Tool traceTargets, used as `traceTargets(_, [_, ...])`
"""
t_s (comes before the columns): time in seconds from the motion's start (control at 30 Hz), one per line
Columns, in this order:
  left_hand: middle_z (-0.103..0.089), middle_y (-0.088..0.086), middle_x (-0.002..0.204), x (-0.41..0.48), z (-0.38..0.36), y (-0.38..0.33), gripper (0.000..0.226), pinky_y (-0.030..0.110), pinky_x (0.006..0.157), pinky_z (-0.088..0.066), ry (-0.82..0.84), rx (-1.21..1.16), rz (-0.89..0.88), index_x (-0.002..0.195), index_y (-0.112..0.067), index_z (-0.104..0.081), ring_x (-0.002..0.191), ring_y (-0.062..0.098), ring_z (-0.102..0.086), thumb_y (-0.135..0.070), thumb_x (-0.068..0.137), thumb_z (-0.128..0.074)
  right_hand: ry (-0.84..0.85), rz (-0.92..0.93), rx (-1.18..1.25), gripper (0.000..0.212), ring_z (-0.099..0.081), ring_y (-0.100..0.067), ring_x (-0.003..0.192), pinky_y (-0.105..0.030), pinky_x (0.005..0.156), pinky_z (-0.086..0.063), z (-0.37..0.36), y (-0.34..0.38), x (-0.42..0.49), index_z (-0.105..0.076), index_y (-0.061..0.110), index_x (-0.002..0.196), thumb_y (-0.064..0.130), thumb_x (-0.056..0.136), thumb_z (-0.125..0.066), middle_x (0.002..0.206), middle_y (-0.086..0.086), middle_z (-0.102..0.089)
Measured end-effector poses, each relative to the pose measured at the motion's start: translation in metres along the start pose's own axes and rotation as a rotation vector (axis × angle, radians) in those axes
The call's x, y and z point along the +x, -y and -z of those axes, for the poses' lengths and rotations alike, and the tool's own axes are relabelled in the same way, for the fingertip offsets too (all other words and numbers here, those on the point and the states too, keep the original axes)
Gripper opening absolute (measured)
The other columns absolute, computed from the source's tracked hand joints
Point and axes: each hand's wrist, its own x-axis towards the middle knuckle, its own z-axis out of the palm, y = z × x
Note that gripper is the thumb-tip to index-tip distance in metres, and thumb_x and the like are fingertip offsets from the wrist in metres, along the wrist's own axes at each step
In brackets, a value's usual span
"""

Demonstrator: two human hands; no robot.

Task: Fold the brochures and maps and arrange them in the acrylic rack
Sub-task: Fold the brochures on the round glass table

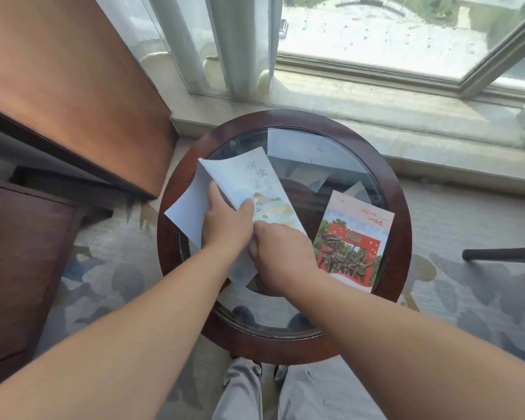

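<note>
**Mid-fold on the pale brochure, rack not in view**

Pale brochure (256,183) lies on the left half of the round glass table (402,213), long axis running near-right to far-left. Its printed panel arches up a bit over a plain white inner sheet that sticks out to the left, so the crease isn't set yet.

L hand (225,222) rests on it w/ fingers fairly straight: index along the panel's left edge, thumb on the printed face. It looks like pressing, not gripping. R hand (282,253) sits knuckles-up on the near end, touching the L hand. Its fingers are curled under and hidden, so I can't tell if it pinches the paper or just pins it.

Handling, my read: thin, light, floppy paper that springs back unless creased hard, and it prob. slides easily on glass. Best to pin one end flat, align the free edge, then run fingers along the fold. To lift, pinch near the folded spine, not a loose corner.

A 2nd brochure w/ a red gate (350,247) lies flat on the right side of the table, apart from the first. Beyond are the window sill (376,95) and curtain (240,40) at the far side, and a wooden cabinet (67,86) at far left.
</note>
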Motion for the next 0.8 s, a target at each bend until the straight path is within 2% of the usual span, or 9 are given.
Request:
traceTargets(0.13, [-0.060,-0.009,0.128,-0.003,0.016,-0.017,0.068,0.034,0.086,-0.051,-0.059,-0.229,-0.114,0.142,-0.041,-0.034,0.105,0.017,-0.059,-0.006,0.084,-0.041,-0.063,0.110,0.132,0.025,-0.061,-0.030,0.081,-0.035,0.060,-0.036,0.015,0.017,-0.015,-0.049,0.017,0.087,0.040,0.094,-0.046,0.086,-0.003,-0.061])
traceTargets(0.23, [-0.067,-0.013,0.117,0.002,0.038,-0.019,0.069,0.022,0.072,-0.056,0.021,-0.379,-0.210,0.133,-0.045,-0.043,0.102,0.009,-0.066,-0.004,0.077,-0.042,-0.117,0.138,0.292,0.043,-0.055,-0.020,0.109,-0.036,0.090,-0.045,0.030,0.009,-0.022,-0.060,0.022,0.119,0.052,0.090,-0.050,0.116,0.000,-0.062])
traceTargets(0.3, [-0.072,-0.006,0.109,0.009,0.050,-0.013,0.068,0.030,0.064,-0.059,0.133,-0.539,-0.205,0.122,-0.048,-0.051,0.094,0.015,-0.072,0.001,0.075,-0.045,-0.189,0.123,0.276,0.055,-0.042,-0.017,0.127,-0.035,0.104,-0.035,0.037,-0.005,-0.016,-0.052,0.024,0.135,0.052,0.088,-0.054,0.138,0.003,-0.051])
traceTargets(0.37, [-0.073,-0.002,0.110,0.017,0.051,-0.003,0.068,0.042,0.069,-0.060,0.234,-0.589,-0.164,0.113,-0.053,-0.054,0.094,0.022,-0.073,0.004,0.075,-0.046,-0.196,0.078,0.101,0.065,-0.030,-0.022,0.138,-0.039,0.110,-0.029,0.037,-0.021,-0.002,-0.039,0.024,0.145,0.047,0.087,-0.058,0.153,-0.002,-0.034])
traceTargets(0.47, [-0.067,-0.003,0.120,0.030,0.039,0.019,0.068,0.043,0.080,-0.058,0.235,-0.339,-0.105,0.129,-0.046,-0.048,0.099,0.021,-0.068,0.004,0.082,-0.047,-0.021,0.019,-0.073,0.077,-0.015,-0.025,0.146,-0.041,0.115,-0.024,0.023,-0.040,0.016,-0.019,0.024,0.152,0.044,0.089,-0.059,0.162,-0.004,-0.011])
traceTargets(0.53, [-0.059,0.001,0.126,0.038,0.031,0.034,0.068,0.038,0.082,-0.050,0.128,0.110,-0.134,0.141,-0.040,-0.035,0.104,0.022,-0.058,-0.006,0.083,-0.050,0.131,0.052,-0.165,0.085,-0.010,-0.026,0.148,-0.042,0.118,-0.020,0.006,-0.048,0.020,-0.012,0.024,0.153,0.046,0.088,-0.062,0.163,-0.003,-0.006])
traceTargets(0.6, [-0.044,0.007,0.134,0.042,0.022,0.047,0.075,0.043,0.096,-0.042,0.019,0.560,-0.234,0.146,-0.035,-0.021,0.118,0.030,-0.043,-0.020,0.082,-0.058,0.221,0.079,-0.251,0.088,-0.009,-0.028,0.148,-0.044,0.119,-0.017,-0.007,-0.053,0.023,-0.011,0.024,0.153,0.046,0.086,-0.065,0.162,-0.003,-0.007])
traceTargets(0.73, [-0.016,0.012,0.157,0.050,0.003,0.048,0.080,0.046,0.117,-0.012,0.006,0.772,-0.514,0.153,-0.025,-0.014,0.146,0.031,-0.010,-0.044,0.088,-0.057,0.045,0.122,-0.283,0.070,-0.030,-0.027,0.135,-0.040,0.112,-0.028,-0.008,-0.050,0.038,-0.037,0.020,0.139,0.041,0.080,-0.068,0.144,-0.005,-0.036])
traceTargets(0.8, [-0.005,0.012,0.162,0.061,-0.009,0.039,0.080,0.045,0.120,-0.001,0.042,0.801,-0.574,0.155,-0.025,-0.011,0.149,0.030,0.001,-0.050,0.091,-0.050,0.019,0.112,-0.266,0.085,-0.021,-0.028,0.143,-0.041,0.116,-0.024,-0.002,-0.051,0.051,-0.030,0.016,0.145,0.043,0.077,-0.073,0.150,-0.008,-0.028])
